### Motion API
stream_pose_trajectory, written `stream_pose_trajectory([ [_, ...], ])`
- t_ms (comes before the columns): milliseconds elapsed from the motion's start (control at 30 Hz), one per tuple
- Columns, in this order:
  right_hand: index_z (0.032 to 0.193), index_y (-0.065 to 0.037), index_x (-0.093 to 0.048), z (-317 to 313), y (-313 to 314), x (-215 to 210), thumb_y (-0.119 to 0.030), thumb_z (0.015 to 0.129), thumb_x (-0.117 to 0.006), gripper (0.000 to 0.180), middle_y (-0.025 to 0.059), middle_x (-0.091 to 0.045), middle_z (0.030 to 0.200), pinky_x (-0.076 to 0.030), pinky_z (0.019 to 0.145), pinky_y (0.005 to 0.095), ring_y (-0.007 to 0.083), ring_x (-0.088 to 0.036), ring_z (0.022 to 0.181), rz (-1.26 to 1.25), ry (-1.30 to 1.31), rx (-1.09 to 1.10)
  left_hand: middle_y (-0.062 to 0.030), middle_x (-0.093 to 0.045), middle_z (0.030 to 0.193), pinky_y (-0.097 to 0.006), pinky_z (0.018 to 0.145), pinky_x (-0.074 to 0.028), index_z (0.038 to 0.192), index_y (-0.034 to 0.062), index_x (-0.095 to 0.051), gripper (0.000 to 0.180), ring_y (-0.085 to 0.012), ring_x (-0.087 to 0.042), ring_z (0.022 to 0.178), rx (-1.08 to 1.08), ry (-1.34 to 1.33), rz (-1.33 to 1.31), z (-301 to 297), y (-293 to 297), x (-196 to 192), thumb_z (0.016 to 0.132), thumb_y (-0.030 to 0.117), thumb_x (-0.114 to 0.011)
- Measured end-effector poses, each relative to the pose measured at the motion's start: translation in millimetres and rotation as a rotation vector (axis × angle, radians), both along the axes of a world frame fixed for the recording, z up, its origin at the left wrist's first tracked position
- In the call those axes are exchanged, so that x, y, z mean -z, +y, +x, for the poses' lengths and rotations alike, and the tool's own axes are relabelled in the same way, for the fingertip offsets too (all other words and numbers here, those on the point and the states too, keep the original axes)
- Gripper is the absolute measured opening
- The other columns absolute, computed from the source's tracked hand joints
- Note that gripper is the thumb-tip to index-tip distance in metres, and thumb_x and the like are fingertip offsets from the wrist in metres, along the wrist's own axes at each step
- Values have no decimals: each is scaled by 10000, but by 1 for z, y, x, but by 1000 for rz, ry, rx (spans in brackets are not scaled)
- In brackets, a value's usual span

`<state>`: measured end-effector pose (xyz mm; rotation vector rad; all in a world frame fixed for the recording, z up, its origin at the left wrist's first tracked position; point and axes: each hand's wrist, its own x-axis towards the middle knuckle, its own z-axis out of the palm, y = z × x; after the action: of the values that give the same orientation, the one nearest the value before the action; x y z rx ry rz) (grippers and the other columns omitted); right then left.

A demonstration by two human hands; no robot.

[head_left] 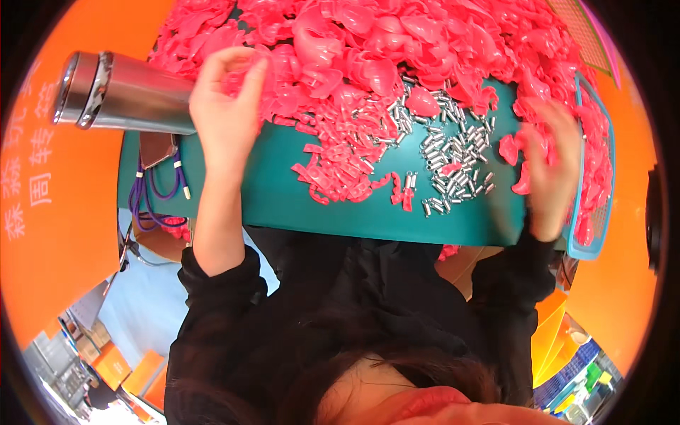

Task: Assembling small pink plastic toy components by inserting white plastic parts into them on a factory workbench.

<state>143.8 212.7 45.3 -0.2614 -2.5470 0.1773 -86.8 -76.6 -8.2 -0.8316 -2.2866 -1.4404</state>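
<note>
A big heap of pink plastic parts (368, 49) covers the far half of a green table mat (283, 191). My left hand (227, 106) reaches into the heap's left edge, with thumb and fingers closed around a pink piece. My right hand (552, 170) is motion-blurred at the mat's right side, against loose pink parts (511, 150); its grip is not readable. Between the hands lie a scatter of small silver metal cylinders (446, 159) and small pink clips (340, 173). Black sleeves cover both forearms.
A steel flask (120, 95) lies on its side at the left, just beside my left hand. Purple cables (159, 195) hang below it. A blue mesh basket (593, 234) holding pink parts borders the mat's right edge. Orange surfaces (64, 212) flank both sides.
</note>
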Motion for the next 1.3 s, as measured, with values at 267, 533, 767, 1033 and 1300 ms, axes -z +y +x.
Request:
stream_pose_trajectory([
  [267, 825, -124, -663, -52, -70, 47, -132, 710, -721, 129, 0, -608, 1002, -367, 819, 361, 229, -530, 990, -35, -103, -164, -159, -578, 1076, -302, 813, -525, 1132, 5, -479, 334, -310, -603, 1041, 597, -1400, 686, 33, 33, -25, 814, -39, -572],
  [533, 786, -58, -622, -54, -69, 44, -32, 741, -697, 91, 22, -639, 816, -449, 742, 295, 163, -610, 824, -520, -35, -225, -125, -617, 1050, -300, 755, -546, 1087, -13, -534, 217, -206, -655, 850, 674, -1127, 308, 48, 55, -8, 870, -7, -543],
  [767, 902, 19, -648, -58, -76, 33, 41, 738, -712, 177, 75, -667, 831, -488, 713, 244, 130, -632, 794, -762, 124, -379, -52, -648, 912, -220, 580, -494, 1091, -1, -581, 208, -99, -610, 684, 734, -1216, 114, 65, 67, -10, 914, 66, -495],
  [1033, 858, -6, -666, -56, -71, 36, 31, 681, -736, 194, 89, -657, 813, -498, 686, 279, 188, -638, 760, -462, 84, -425, -56, -624, 902, -233, 622, -498, 1109, -7, -569, 294, -82, -576, 797, 776, -1251, 39, 71, 65, -10, 928, 151, -400],
  [1300, 850, 4, -642, -55, -59, 41, 3, 718, -725, 156, 56, -639, 791, -478, 669, 258, 146, -609, 738, -857, -74, -525, -69, -621, 897, -246, 716, -465, 1249, -25, -506, 392, -92, -565, 796, 878, -899, 22, 73, 67, 6, 887, 91, -411],
])
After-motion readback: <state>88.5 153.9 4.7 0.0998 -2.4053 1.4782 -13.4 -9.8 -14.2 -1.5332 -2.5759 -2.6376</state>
